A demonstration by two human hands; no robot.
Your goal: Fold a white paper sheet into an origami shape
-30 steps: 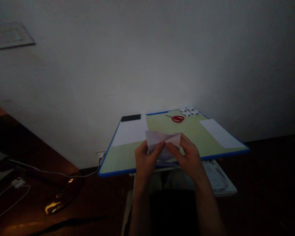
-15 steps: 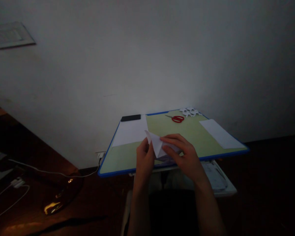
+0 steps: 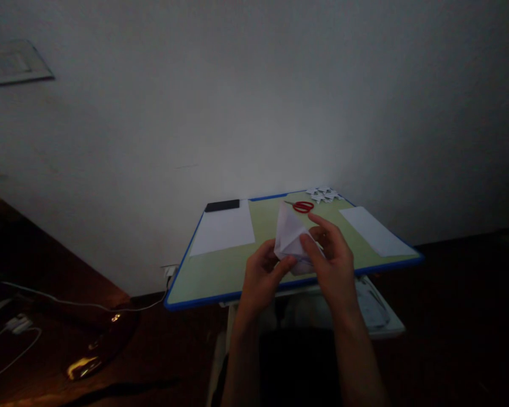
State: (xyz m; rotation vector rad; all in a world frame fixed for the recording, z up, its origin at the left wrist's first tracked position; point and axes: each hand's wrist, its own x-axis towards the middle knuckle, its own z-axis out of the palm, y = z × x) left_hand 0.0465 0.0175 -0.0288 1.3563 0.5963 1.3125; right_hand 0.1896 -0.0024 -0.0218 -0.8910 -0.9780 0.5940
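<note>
A folded sheet of white paper [image 3: 289, 229] is held up above the near edge of the table, one pointed corner standing upward. My left hand [image 3: 263, 274] pinches its lower left side, thumb in front and fingers behind. On the right, my right hand [image 3: 328, 249] grips the paper with the thumb on its front face; the index finger is raised off it. Just beyond the paper lie red-handled scissors [image 3: 302, 207]. Several small folded white paper pieces [image 3: 323, 195] rest together at the far right corner.
The green table top [image 3: 212, 282] has a blue rim. A white sheet [image 3: 224, 229] lies at left with a black flat object [image 3: 223, 206] on its far end. Another white sheet [image 3: 375, 230] lies at right. Below is an open drawer [image 3: 379, 316]; a white cable [image 3: 89, 305] runs at left.
The paper has been turned so its point now stands upright, and it has shifted right. My left hand has moved right and lower on it; my right thumb now presses its front.
</note>
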